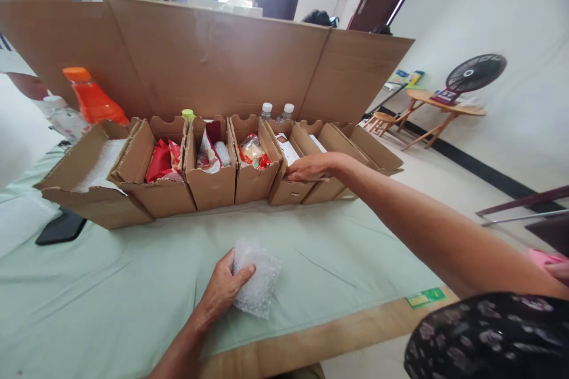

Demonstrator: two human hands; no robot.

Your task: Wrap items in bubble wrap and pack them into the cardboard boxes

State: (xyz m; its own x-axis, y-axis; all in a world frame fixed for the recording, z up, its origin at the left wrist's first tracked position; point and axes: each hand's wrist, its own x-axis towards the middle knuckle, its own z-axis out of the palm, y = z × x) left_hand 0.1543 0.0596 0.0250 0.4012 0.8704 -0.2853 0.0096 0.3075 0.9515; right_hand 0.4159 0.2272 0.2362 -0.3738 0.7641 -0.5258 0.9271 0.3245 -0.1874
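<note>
My left hand (223, 288) grips a small bubble-wrap pouch (258, 277) that rests on the pale green tablecloth (133, 296) near the table's front edge. My right hand (311, 167) reaches forward and lies over the front rim of a cardboard bin (291, 189) holding white packets. Its fingers are curled down at the bin's edge; whether they hold anything is hidden. A row of several open cardboard bins runs across the table. One bin holds red packets (162, 161), another a red and white bag (208, 151), another a clear snack bag (253, 151).
A tall cardboard wall (213, 59) stands behind the bins. An orange bottle (93, 98) and clear bottles (275, 111) stand at the back. A black phone (62, 227) lies at left. A round wooden table with a fan (471, 74) stands at right.
</note>
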